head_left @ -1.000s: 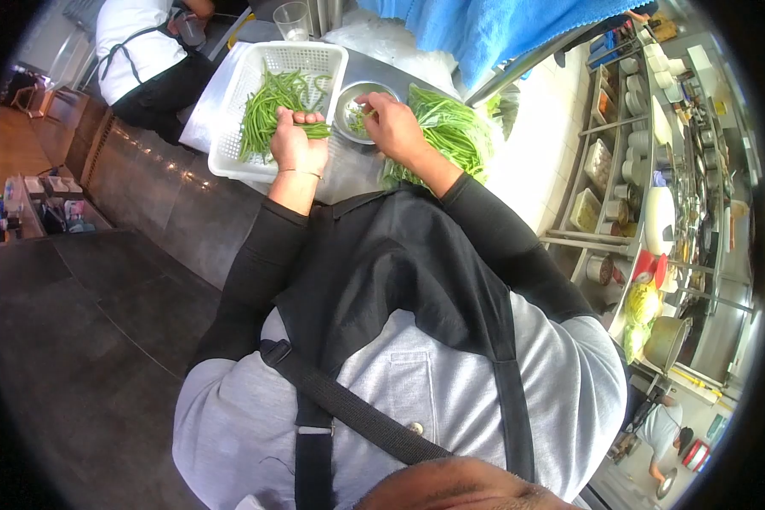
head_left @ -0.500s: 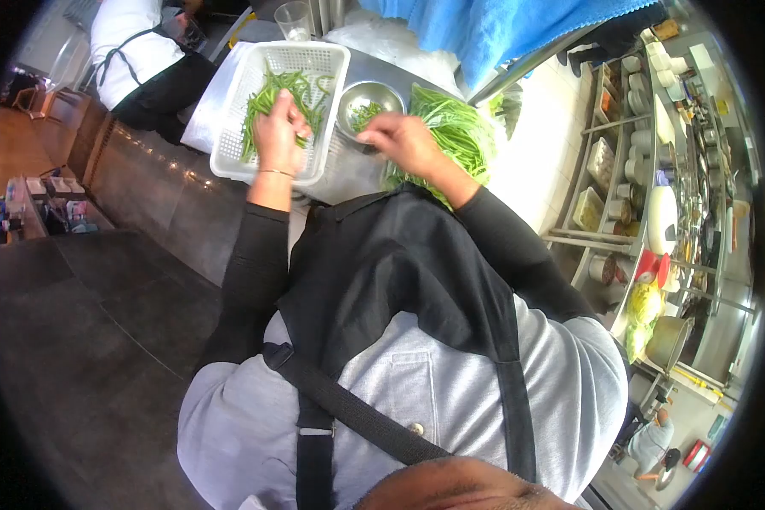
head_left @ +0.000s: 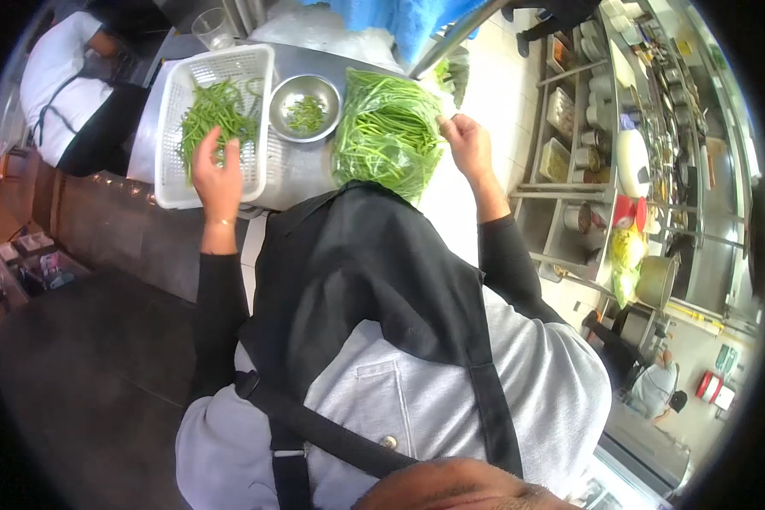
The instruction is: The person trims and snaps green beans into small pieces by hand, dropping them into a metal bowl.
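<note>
My left hand [head_left: 216, 174] hovers over the near part of a white perforated basket [head_left: 171, 183] that holds trimmed green beans [head_left: 215, 110]; its fingers are spread and nothing shows in them. My right hand [head_left: 467, 146] is at the right edge of a clear plastic bag full of green beans [head_left: 384, 136], fingers curled on the bag's edge. Between basket and bag sits a small steel bowl [head_left: 306, 106] with a few bean bits. My black apron hides the counter's near edge.
The steel counter [head_left: 301, 174] also carries a drinking glass [head_left: 213, 30] behind the basket. A person in a white shirt and dark apron [head_left: 59, 81] stands at far left. Blue cloth [head_left: 416, 17] hangs behind. Shelves of containers [head_left: 591, 127] fill the right.
My right hand moved from the bowl across to the bag's right edge. My left hand let its beans go into the basket and spread. The view shifted, so the counter sits further left.
</note>
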### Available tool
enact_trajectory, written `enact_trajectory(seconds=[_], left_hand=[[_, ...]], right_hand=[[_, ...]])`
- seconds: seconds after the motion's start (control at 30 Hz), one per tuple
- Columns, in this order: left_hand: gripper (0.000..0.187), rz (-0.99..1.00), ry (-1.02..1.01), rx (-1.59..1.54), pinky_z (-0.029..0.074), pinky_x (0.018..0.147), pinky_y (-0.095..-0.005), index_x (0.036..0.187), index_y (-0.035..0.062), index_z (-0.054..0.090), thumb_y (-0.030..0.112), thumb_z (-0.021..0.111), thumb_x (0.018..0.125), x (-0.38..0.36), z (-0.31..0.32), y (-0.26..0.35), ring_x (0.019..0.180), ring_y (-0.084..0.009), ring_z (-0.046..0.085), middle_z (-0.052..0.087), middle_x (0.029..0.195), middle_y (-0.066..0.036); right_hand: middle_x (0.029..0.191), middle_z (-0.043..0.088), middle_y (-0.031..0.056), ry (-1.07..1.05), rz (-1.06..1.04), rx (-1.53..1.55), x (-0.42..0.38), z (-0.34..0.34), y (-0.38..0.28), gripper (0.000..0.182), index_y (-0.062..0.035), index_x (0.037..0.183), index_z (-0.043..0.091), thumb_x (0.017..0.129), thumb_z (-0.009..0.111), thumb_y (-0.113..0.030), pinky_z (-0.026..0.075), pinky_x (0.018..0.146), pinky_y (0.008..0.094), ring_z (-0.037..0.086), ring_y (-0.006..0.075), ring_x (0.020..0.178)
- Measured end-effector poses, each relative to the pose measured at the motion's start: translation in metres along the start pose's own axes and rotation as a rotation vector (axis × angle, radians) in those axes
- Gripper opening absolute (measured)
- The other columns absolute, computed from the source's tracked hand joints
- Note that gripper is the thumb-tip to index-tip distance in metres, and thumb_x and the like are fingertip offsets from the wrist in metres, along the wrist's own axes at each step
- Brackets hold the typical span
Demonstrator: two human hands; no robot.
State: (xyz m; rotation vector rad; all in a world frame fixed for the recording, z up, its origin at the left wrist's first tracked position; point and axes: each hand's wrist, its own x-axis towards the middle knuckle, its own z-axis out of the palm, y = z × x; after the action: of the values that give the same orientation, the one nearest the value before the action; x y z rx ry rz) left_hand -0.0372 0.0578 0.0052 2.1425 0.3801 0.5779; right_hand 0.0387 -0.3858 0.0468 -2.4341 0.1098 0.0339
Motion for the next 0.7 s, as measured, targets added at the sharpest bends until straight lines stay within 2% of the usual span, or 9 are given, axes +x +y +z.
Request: enact_trajectory(seconds=[0.07, 0.1, 0.17, 0.27, 0.33, 0.37, 0.43, 0.57, 0.7], left_hand=[[0.03, 0.17, -0.163, -0.131, 0.056, 0.084, -0.0323, 0.124, 0.005, 0.072, 0.006, 0.068, 0.094, -0.019, 0.016, 0.026, 0.096, -0.0245, 0.067, 0.069, 0.116, -0.012], [0.035, 0.145, -0.354, -0.203, 0.057, 0.083, -0.0326, 0.129, 0.0055, 0.07, 0.005, 0.067, 0.094, -0.023, 0.021, 0.051, 0.094, -0.0267, 0.068, 0.068, 0.122, -0.013], [0.041, 0.217, -0.617, -0.322, 0.058, 0.085, -0.0343, 0.135, 0.0073, 0.067, 0.005, 0.067, 0.094, -0.026, 0.041, 0.092, 0.102, -0.0273, 0.068, 0.065, 0.131, -0.014], [0.051, 0.4, -0.685, -0.34, 0.058, 0.09, -0.0374, 0.141, 0.0087, 0.063, 0.009, 0.071, 0.091, -0.022, 0.088, 0.112, 0.11, -0.0282, 0.068, 0.061, 0.14, -0.015], [0.047, 0.535, -0.796, -0.259, 0.057, 0.091, -0.0395, 0.132, 0.01, 0.069, 0.013, 0.074, 0.085, -0.022, 0.114, 0.107, 0.112, -0.0297, 0.067, 0.064, 0.133, -0.013], [0.047, 0.54, -0.795, -0.258, 0.057, 0.091, -0.0395, 0.132, 0.01, 0.069, 0.013, 0.074, 0.085, -0.022, 0.12, 0.1, 0.112, -0.0297, 0.067, 0.064, 0.133, -0.013], [0.031, 0.593, -0.994, -0.056, 0.056, 0.09, -0.0409, 0.112, 0.0103, 0.077, 0.014, 0.076, 0.08, -0.02, 0.13, 0.088, 0.104, -0.0308, 0.067, 0.068, 0.115, -0.01], [0.015, 0.607, -0.927, -0.113, 0.054, 0.084, -0.0413, 0.093, 0.0078, 0.078, 0.014, 0.077, 0.08, -0.026, 0.128, 0.08, 0.095, -0.0302, 0.067, 0.067, 0.096, -0.008], [0.007, 0.696, -0.857, -0.042, 0.054, 0.084, -0.043, 0.087, 0.0078, 0.075, 0.013, 0.074, 0.083, -0.028, 0.124, 0.081, 0.094, -0.0316, 0.066, 0.067, 0.097, -0.01]], right_hand=[[0.091, 0.075, 0.0133, 0.054, -0.262, 0.102, -0.005, 0.019, 0.017, 0.024, -0.0045, 0.101, 0.075, 0.096, 0.072, -0.028, 0.057, 0.073, 0.0383, 0.073, 0.0271, 0.079], [0.108, 0.075, 0.0148, -0.044, -0.261, 0.034, -0.006, 0.02, 0.013, 0.026, -0.0059, 0.114, 0.074, 0.093, 0.073, -0.022, 0.059, 0.084, 0.0395, 0.074, 0.0301, 0.093], [0.111, 0.074, 0.0148, -0.123, -0.315, -0.073, -0.002, 0.027, 0.01, 0.026, -0.0058, 0.113, 0.075, 0.092, 0.074, -0.02, 0.058, 0.086, 0.0406, 0.074, 0.0313, 0.096], [0.118, 0.073, 0.0159, -0.271, -0.312, -0.103, -0.001, 0.036, -0.008, 0.033, -0.0075, 0.118, 0.074, 0.087, 0.077, -0.017, 0.057, 0.093, 0.0431, 0.071, 0.0343, 0.107], [0.126, 0.07, 0.0156, -0.338, -0.347, -0.043, -0.001, 0.04, -0.013, 0.052, -0.012, 0.137, 0.065, 0.087, 0.078, -0.022, 0.056, 0.095, 0.0411, 0.07, 0.0319, 0.11], [0.126, 0.07, 0.0156, -0.333, -0.349, -0.042, -0.001, 0.042, -0.015, 0.052, -0.012, 0.137, 0.065, 0.087, 0.078, -0.022, 0.056, 0.095, 0.0411, 0.07, 0.0319, 0.11], [0.138, 0.064, 0.0167, -0.386, -0.383, 0.009, 0.0, 0.044, -0.017, 0.068, -0.0136, 0.147, 0.056, 0.085, 0.081, -0.024, 0.053, 0.101, 0.0423, 0.065, 0.0343, 0.121], [0.138, 0.064, 0.0168, -0.461, -0.494, -0.152, 0.014, 0.056, 0.002, 0.072, -0.0138, 0.148, 0.056, 0.083, 0.083, -0.03, 0.05, 0.106, 0.0466, 0.062, 0.0377, 0.123], [0.132, 0.067, 0.016, -0.413, -0.614, -0.285, 0.011, 0.069, -0.021, 0.072, -0.0124, 0.141, 0.061, 0.079, 0.083, -0.041, 0.05, 0.103, 0.0496, 0.062, 0.0377, 0.122]])
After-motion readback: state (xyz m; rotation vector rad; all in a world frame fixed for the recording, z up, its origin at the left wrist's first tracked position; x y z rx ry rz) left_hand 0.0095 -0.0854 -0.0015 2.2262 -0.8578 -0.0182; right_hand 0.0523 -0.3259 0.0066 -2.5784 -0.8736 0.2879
